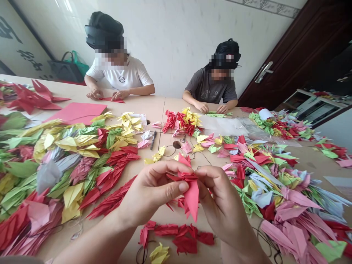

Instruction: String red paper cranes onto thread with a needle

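Figure: paper cranes on a shared worktop (148,110), seen from the wearer's head. The left hand (154,190) and right hand (222,205) are raised above the worktop, neither clenched nor released, and together pinch a red paper crane (191,194) in mid-air, one pointed end hanging downward. Judged from this grip, the step in hand is shaping the crane; the next move calls for light, even finger pressure so that the thin folds do not tear. A row of red cranes (176,234) lies below the hands, between a left heap of coloured cranes (68,165) and a right heap (264,176). Farther off lie a pen (153,140) and a pink sheet (77,112). A co-worker in white (119,75) and a co-worker in grey (211,88) sit across the worktop, handling paper.
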`<control>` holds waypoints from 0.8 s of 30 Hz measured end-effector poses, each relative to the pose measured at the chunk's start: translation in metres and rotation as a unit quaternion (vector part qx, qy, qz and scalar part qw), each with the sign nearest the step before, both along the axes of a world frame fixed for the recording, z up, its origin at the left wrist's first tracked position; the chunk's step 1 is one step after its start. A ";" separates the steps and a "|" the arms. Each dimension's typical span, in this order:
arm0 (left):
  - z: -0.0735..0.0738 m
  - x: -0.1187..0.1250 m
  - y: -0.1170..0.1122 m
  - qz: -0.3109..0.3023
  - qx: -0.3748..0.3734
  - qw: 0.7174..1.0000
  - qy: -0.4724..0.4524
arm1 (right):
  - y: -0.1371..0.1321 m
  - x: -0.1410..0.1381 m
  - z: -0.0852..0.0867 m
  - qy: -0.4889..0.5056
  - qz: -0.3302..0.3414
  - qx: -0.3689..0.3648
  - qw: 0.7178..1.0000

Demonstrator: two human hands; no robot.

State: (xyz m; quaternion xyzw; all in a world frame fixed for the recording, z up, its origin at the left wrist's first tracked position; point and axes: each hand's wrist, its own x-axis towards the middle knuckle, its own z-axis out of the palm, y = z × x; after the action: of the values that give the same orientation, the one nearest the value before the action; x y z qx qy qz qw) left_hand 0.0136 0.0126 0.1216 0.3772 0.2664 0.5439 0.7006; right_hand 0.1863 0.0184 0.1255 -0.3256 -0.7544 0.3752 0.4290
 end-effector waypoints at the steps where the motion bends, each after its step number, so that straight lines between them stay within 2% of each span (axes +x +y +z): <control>1: 0.000 0.001 0.001 0.002 0.001 1.000 -0.002 | -0.001 0.000 -0.001 0.009 0.007 -0.006 1.000; 9: 0.001 0.003 0.006 -0.003 -0.025 0.999 -0.020 | 0.000 0.004 -0.003 0.025 0.026 0.002 0.999; 13: 0.004 0.003 0.008 -0.044 -0.040 0.996 -0.061 | 0.001 0.004 -0.003 0.030 0.040 0.028 0.998; 17: 0.004 0.006 0.010 -0.069 -0.096 0.988 -0.100 | 0.000 0.004 -0.006 0.048 0.026 0.021 0.998; 22: 0.003 0.009 0.011 -0.061 -0.118 0.985 -0.108 | 0.000 0.000 -0.008 0.073 0.030 0.007 0.997; 24: 0.002 0.010 0.010 -0.056 -0.115 0.986 -0.103 | 0.001 0.000 -0.010 0.066 0.012 0.020 0.998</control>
State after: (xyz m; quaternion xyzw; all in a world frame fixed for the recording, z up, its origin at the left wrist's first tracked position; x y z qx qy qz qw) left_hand 0.0233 0.0231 0.1236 0.2505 0.2314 0.5054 0.7926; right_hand 0.1860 0.0194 0.1160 -0.2821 -0.7361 0.3857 0.4794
